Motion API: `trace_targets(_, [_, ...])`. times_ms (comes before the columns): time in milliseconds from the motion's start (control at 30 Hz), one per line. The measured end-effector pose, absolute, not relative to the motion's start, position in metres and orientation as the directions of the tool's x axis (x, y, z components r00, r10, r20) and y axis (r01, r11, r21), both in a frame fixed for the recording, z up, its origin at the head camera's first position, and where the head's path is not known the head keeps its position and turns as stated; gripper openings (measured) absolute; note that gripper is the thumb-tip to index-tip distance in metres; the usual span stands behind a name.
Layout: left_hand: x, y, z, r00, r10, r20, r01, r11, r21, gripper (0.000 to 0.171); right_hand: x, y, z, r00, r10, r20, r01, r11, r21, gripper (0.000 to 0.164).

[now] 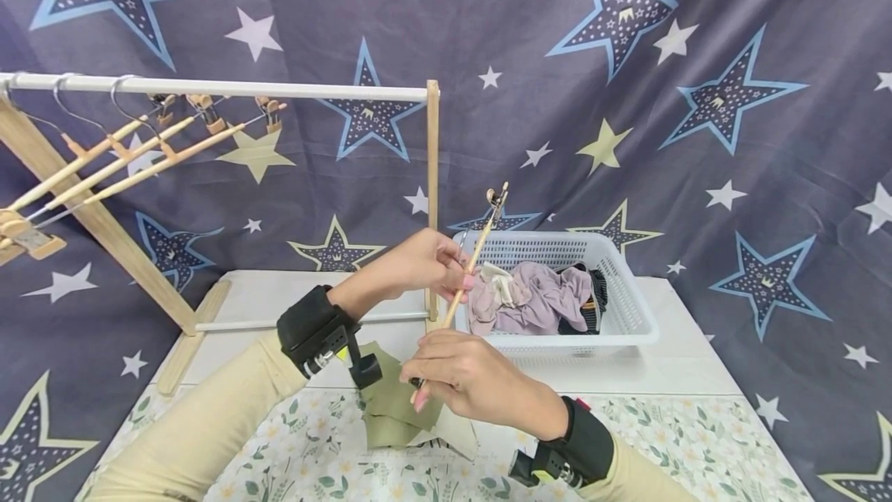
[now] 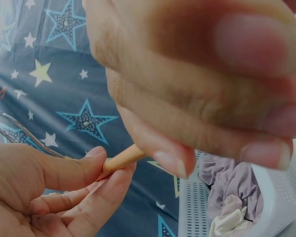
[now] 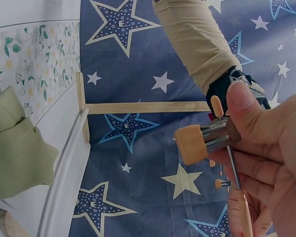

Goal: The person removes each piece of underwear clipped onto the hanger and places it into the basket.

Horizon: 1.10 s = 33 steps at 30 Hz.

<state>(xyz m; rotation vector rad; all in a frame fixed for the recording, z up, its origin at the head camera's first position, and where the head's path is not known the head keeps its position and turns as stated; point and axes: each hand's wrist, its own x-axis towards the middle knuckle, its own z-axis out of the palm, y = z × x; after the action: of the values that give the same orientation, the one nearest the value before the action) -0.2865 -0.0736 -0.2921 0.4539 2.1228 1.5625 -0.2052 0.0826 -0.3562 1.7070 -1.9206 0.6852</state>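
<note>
A wooden clip hanger (image 1: 482, 243) slants between both hands in the head view, its far end pointing up. My left hand (image 1: 435, 263) pinches its bar near the middle, beside the metal hook (image 2: 24, 129). The right hand (image 1: 463, 374) pinches the wood-and-metal clip (image 3: 192, 144) at the near end, between thumb and fingers. At the far end sits another clip (image 1: 497, 198). Folded olive-green cloth (image 1: 390, 409) lies on the table below the hands, partly hidden by the right one. No cloth shows in the clip that the right hand holds.
A white rack rail (image 1: 334, 89) at the left carries several clip hangers (image 1: 149, 169), with a wooden post (image 1: 433, 169) at its right end. Behind the hands stands a white perforated basket (image 1: 637, 316) holding crumpled lilac cloth (image 1: 540, 297) and dark items. Floral cloth (image 1: 669, 440) covers the front.
</note>
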Motion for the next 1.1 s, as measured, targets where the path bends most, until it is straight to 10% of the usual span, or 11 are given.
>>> trace_targets(1100, [-0.2787, -0.0776, -0.2956, -0.915, 0.397, -0.074, 0.054, 0.303, 0.952, 0.017, -0.2027, 0.0784, -0.361, -0.31, -0.815, 0.489, -0.944, 0.202, -0.263, 0.026])
